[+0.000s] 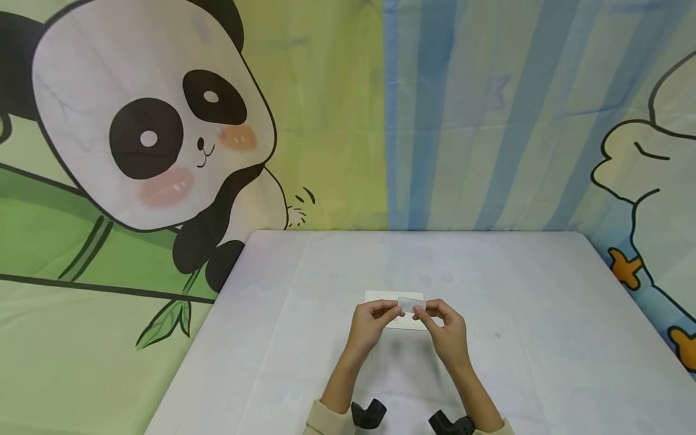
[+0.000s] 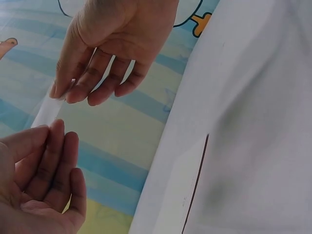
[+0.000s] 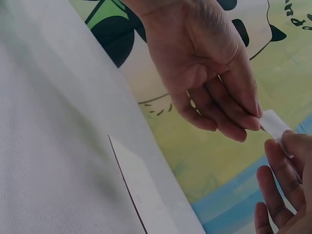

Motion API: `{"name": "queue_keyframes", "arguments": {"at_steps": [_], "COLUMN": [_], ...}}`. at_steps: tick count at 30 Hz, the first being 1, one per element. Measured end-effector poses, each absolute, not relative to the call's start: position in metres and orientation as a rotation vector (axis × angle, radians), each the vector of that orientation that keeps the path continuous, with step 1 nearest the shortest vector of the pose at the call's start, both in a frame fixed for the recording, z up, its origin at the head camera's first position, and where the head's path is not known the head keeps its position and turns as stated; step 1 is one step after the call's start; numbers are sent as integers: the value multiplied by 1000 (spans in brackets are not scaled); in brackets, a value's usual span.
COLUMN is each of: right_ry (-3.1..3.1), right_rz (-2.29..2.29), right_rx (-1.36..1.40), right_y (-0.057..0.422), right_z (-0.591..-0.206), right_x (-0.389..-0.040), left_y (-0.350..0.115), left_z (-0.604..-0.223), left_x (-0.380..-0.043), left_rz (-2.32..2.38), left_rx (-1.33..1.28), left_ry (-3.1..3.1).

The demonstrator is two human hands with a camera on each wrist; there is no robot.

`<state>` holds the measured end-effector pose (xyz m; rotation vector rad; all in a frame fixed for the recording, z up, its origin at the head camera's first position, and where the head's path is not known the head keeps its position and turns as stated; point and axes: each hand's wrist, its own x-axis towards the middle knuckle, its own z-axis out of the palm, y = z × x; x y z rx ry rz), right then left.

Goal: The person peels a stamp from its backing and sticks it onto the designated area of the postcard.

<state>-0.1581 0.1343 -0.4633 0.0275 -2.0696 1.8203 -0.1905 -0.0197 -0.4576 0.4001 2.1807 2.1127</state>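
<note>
One pale strip [image 1: 408,304] above white card [image 1: 379,295]
Fingers of left hand [image 1: 367,325] and right hand [image 1: 449,331] pinch opposite ends, likely keeping it flat.

Your left hand [image 3: 197,68] reaches down from the top, pinching one end of a white strip [image 3: 274,123]; your right hand [image 3: 292,185], at the lower right, pinches the other end between thumb and forefinger. Below lies a dark-edged white card [image 3: 146,195] on the white table [image 3: 48,146]; a panda-printed backdrop [image 3: 219,175] stands beyond.
</note>
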Motion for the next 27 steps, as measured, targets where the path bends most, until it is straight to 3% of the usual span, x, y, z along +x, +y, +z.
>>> {"name": "queue_keyframes", "arguments": {"at_steps": [10, 27], "right_ry": [-2061, -2012], "right_rz": [1887, 1988], "right_rx": [4, -111], "right_y": [141, 144], "right_z": [-475, -500], "right_x": [-163, -173], "left_y": [-18, -17], "left_z": [-461, -468], "left_x": [-191, -193], "left_rz": [2114, 2099], "left_rx": [410, 664], "left_ry": [2205, 2283]}}
